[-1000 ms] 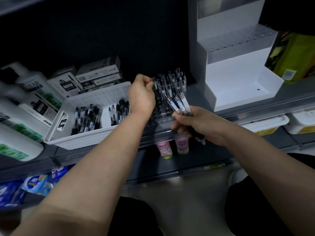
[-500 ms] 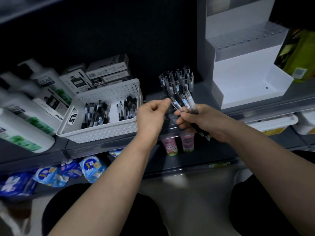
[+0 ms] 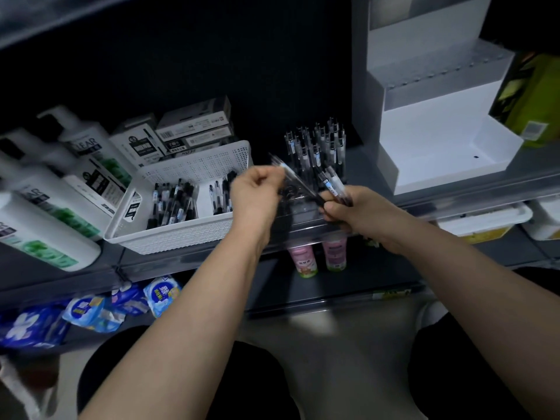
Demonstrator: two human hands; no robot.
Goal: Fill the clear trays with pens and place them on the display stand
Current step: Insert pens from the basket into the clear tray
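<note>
The white pump bottle [image 3: 81,140] shows "LEAR"; print on the stacked boxes [image 3: 194,128] is too blurred.

Dark grey shelf [image 3: 188,260], viewed from above and in front. At far left, white pump bottles [image 3: 45,225] lying on their sides, green and black labels facing up. Just beside them, a white perforated basket [image 3: 181,234] holding loose pens [image 3: 172,204] in two heaps. Behind the basket, stacked pen boxes [image 3: 194,128]. Right of the basket, a clear tray [image 3: 303,219] near the front edge, with upright pens [image 3: 318,147] in its rear rows. Further right, a white stepped display stand [image 3: 439,153], and at its right side a green package [image 3: 533,101]. On the lower shelf [image 3: 333,295]: two small pink-topped bottles [image 3: 303,262], blue packets [image 3: 91,310] at left, white tubs [image 3: 485,219] at right.
</note>
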